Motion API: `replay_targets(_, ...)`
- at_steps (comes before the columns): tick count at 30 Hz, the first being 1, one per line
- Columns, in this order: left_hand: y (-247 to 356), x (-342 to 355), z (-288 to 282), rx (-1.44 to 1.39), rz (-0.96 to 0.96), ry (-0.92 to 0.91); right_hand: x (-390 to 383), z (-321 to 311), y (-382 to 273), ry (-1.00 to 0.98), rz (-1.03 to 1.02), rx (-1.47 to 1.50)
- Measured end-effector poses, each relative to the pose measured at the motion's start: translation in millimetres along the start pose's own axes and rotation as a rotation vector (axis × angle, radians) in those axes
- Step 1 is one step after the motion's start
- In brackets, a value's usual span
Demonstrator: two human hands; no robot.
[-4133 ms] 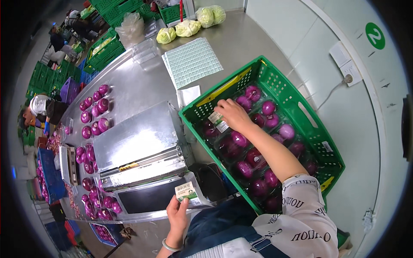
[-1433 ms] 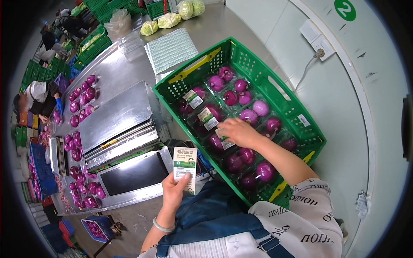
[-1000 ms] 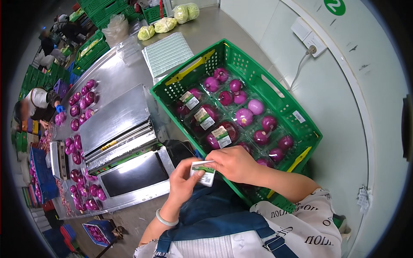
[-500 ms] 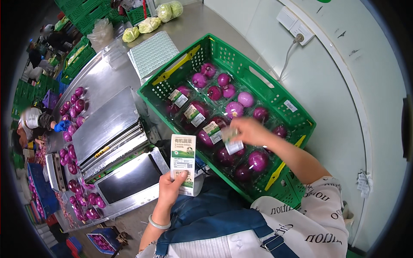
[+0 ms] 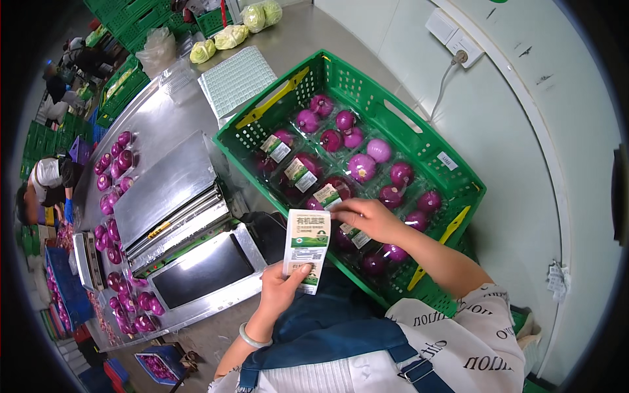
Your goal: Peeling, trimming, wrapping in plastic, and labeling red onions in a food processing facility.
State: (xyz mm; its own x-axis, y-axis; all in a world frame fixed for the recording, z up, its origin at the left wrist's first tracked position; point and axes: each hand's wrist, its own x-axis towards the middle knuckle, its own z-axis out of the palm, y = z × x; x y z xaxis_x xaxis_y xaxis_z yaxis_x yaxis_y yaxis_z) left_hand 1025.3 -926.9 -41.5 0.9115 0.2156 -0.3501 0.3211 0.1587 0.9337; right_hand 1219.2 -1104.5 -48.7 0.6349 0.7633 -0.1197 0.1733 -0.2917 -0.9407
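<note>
My left hand (image 5: 283,286) is closed on a strip of white and green printed labels (image 5: 310,239), thumb on its lower part. Over the crate's near side, my right hand (image 5: 368,219) pinches the upper right corner of that strip with its fingertips. Below the hands lies a green plastic crate (image 5: 406,114) holding clear packs of purple onions (image 5: 361,168). A row of packs along the crate's left side carries labels, among them a label (image 5: 354,236) partly under my right hand. Packs on the right side show no labels.
Left of the crate stands a wrapping machine (image 5: 173,209) on a steel table, with onion packs (image 5: 118,160) beyond it. White trays (image 5: 237,80) and cabbages (image 5: 230,37) lie at the back. A white wall (image 5: 524,164) borders the right. A co-worker (image 5: 49,180) is at far left.
My right hand has come back from a pack to the label strip, and a label now lies on that pack. My left hand has moved the strip right, toward it.
</note>
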Motion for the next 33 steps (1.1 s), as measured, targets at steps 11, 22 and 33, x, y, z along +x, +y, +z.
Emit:
replay_targets(11, 18, 18, 12, 0.107, 0.130, 0.211, -16, 18, -81, 0.166, -0.399, -0.453)
replay_targets(22, 13, 6, -12, 0.019, -0.170, -0.152, -24, -83, -27, 0.180, 0.148, -0.162)
replay_targets(33, 12, 10, -10, -0.095, -0.122, 0.005, -77, -13, 22, -0.357, -0.050, -1.165)
